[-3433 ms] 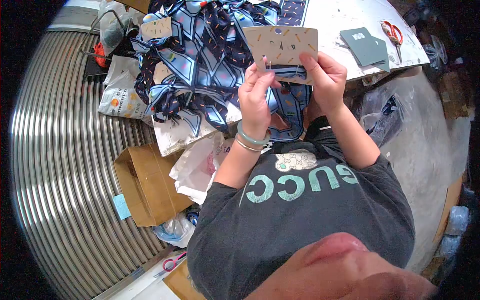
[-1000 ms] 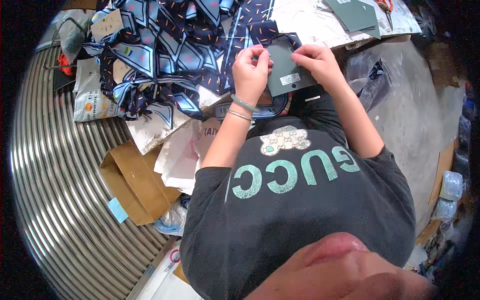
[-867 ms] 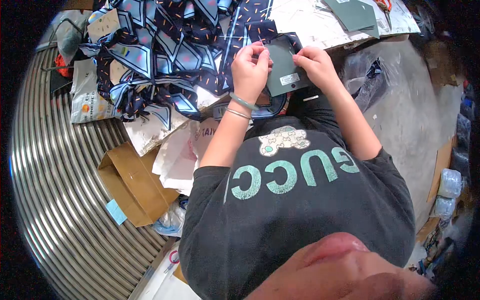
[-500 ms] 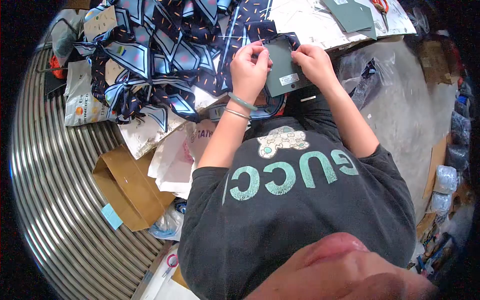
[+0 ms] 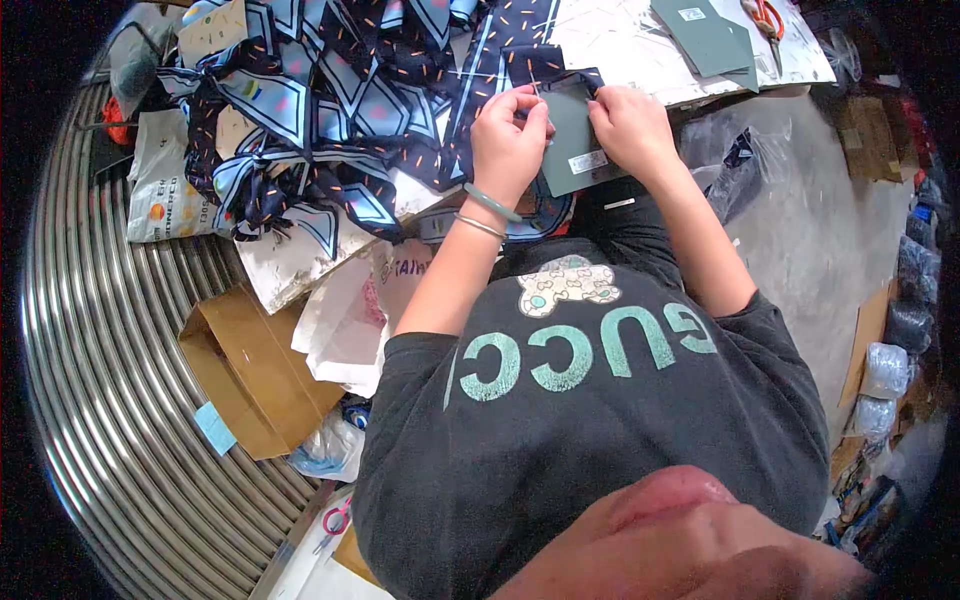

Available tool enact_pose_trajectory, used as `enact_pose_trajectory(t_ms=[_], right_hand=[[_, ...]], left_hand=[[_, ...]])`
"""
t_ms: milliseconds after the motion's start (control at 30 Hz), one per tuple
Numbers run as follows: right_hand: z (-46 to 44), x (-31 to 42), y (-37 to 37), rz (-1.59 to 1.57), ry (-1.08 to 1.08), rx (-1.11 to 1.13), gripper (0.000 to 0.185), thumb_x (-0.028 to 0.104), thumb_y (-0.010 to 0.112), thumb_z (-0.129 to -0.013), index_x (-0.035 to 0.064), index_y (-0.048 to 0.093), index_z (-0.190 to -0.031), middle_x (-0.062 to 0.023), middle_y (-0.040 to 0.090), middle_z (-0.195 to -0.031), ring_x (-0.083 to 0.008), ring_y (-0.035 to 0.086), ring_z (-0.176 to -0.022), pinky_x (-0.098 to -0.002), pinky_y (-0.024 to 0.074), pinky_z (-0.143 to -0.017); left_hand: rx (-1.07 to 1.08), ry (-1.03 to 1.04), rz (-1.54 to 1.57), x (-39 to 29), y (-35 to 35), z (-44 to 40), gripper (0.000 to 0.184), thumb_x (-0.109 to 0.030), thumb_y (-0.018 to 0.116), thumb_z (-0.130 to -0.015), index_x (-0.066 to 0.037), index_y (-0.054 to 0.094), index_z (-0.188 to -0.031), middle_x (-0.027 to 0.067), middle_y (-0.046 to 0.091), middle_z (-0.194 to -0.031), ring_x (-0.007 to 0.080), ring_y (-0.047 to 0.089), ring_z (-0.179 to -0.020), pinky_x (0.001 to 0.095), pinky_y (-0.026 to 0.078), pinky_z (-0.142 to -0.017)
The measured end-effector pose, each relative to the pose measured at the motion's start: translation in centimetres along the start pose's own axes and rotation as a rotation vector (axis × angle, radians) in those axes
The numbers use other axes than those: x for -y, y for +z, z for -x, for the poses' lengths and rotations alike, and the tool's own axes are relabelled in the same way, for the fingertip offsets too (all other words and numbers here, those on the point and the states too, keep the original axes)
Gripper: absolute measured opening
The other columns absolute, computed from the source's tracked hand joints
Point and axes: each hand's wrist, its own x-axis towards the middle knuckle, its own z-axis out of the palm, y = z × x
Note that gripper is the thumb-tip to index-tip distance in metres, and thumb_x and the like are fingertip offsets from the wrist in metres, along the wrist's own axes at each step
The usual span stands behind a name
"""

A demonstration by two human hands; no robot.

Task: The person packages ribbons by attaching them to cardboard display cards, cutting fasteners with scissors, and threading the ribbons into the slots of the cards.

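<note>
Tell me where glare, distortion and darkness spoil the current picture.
Head view: bright streaks glare off the ribbed metal, whose ridges look bowed, as through a wide lens; the corners go black; the white tabletop looks bright; print on the card's label is too small to read.

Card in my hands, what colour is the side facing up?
The card is grey-green with a white label, seen in the head view.

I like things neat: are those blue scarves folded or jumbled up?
Jumbled: the blue patterned scarves lie heaped, crossing each other, pointed ends at different angles.
</note>
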Motion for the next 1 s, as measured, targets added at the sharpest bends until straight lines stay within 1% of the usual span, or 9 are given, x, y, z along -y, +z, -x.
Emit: enact_pose_trajectory(t_ms=[67, 133, 233, 333, 567, 667, 800, 900, 1000], right_hand=[[-0.3, 0.0, 0.6, 0.113, -0.038, -0.069, 0.019, 0.023, 0.056, -0.083, 0.0063, 0.062, -0.076, -0.0134, 0.064, -0.076, -0.0314, 0.063, -0.078, -0.0460, 0.0479, -0.071], [-0.5, 0.4, 0.6, 0.139, -0.066, -0.101, 0.019, 0.024, 0.058, -0.083, 0.0071, 0.061, -0.076, -0.0128, 0.064, -0.076, -0.0303, 0.063, -0.078, -0.0455, 0.0477, -0.071], [-0.3, 0.8, 0.2, 0.067, -0.096, -0.185, 0.017, 0.024, 0.061, -0.081, 0.0080, 0.060, -0.076, -0.0108, 0.063, -0.077, -0.0284, 0.063, -0.077, -0.0434, 0.0472, -0.069], [0.4, 0.7, -0.5, -0.040, -0.135, -0.257, 0.014, 0.021, 0.064, -0.079, 0.0084, 0.058, -0.076, -0.0081, 0.060, -0.076, -0.0268, 0.061, -0.073, -0.0404, 0.0464, -0.067], [0.3, 0.3, 0.1, 0.026, -0.298, -0.364, 0.011, 0.012, 0.066, -0.076, 0.0076, 0.056, -0.074, -0.0064, 0.054, -0.071, -0.0257, 0.057, -0.068, -0.0372, 0.0448, -0.060], [-0.3, -0.1, 1.5, 0.072, -0.293, -0.356, 0.009, 0.012, 0.065, -0.070, 0.0098, 0.056, -0.072, -0.0057, 0.055, -0.072, -0.0256, 0.059, -0.070, -0.0391, 0.0452, -0.062], [-1.1, -0.2, 1.6, 0.020, -0.299, -0.342, 0.008, 0.014, 0.066, -0.072, 0.0089, 0.060, -0.073, -0.0064, 0.055, -0.075, -0.0265, 0.059, -0.073, -0.0397, 0.0462, -0.063], [-1.9, -0.2, 0.3, -0.198, -0.206, -0.200, 0.023, 0.019, 0.069, -0.075, 0.0060, 0.068, -0.093, -0.0117, 0.058, -0.087, -0.0298, 0.060, -0.081, -0.0374, 0.0492, -0.072], [-3.2, -1.2, 0.8, -0.142, -0.167, -0.135, 0.022, 0.023, 0.069, -0.072, 0.0086, 0.068, -0.089, -0.0114, 0.057, -0.087, -0.0290, 0.059, -0.084, -0.0389, 0.0493, -0.074]], left_hand=[[0.000, 0.001, -0.004, 0.0, 0.1, -0.1, 0.015, -0.008, 0.062, -0.088, 0.006, 0.062, -0.092, 0.0177, 0.059, -0.117, 0.0147, 0.067, -0.069, 0.0243, 0.055, -0.057], [-0.062, 0.033, 0.032, 0.3, 0.3, -0.2, 0.013, -0.008, 0.062, -0.083, 0.005, 0.063, -0.082, 0.0176, 0.065, -0.102, 0.0155, 0.066, -0.058, 0.0256, 0.052, -0.052], [-0.074, 0.019, 0.066, 0.3, 0.4, -0.2, 0.013, -0.007, 0.062, -0.083, 0.006, 0.063, -0.082, 0.0177, 0.065, -0.100, 0.0158, 0.066, -0.058, 0.0258, 0.052, -0.052], [0.001, -0.012, 0.018, 0.4, 0.0, -0.3, 0.014, -0.007, 0.062, -0.088, 0.006, 0.061, -0.092, 0.0166, 0.059, -0.117, 0.0143, 0.067, -0.068, 0.0241, 0.055, -0.057], [-0.005, -0.013, 0.032, 0.5, 0.1, -0.3, 0.014, -0.007, 0.062, -0.088, 0.006, 0.061, -0.092, 0.0161, 0.060, -0.116, 0.0143, 0.067, -0.068, 0.0240, 0.055, -0.056], [-0.013, -0.025, 0.047, 0.6, 0.2, -0.3, 0.014, -0.007, 0.062, -0.088, 0.006, 0.061, -0.092, 0.0159, 0.060, -0.115, 0.0144, 0.067, -0.069, 0.0240, 0.055, -0.056], [-0.029, -0.021, 0.032, 0.6, 0.2, -0.3, 0.014, -0.007, 0.062, -0.088, 0.006, 0.061, -0.091, 0.0146, 0.062, -0.113, 0.0140, 0.067, -0.069, 0.0239, 0.055, -0.056], [-0.037, 0.010, -0.001, 0.3, 0.2, -0.2, 0.013, -0.007, 0.062, -0.088, 0.005, 0.061, -0.090, 0.0135, 0.063, -0.110, 0.0139, 0.067, -0.068, 0.0241, 0.055, -0.057], [-0.079, 0.056, -0.030, -0.1, 0.5, 0.0, 0.011, -0.006, 0.061, -0.086, 0.005, 0.062, -0.087, 0.0146, 0.064, -0.103, 0.0158, 0.066, -0.063, 0.0264, 0.054, -0.056]])
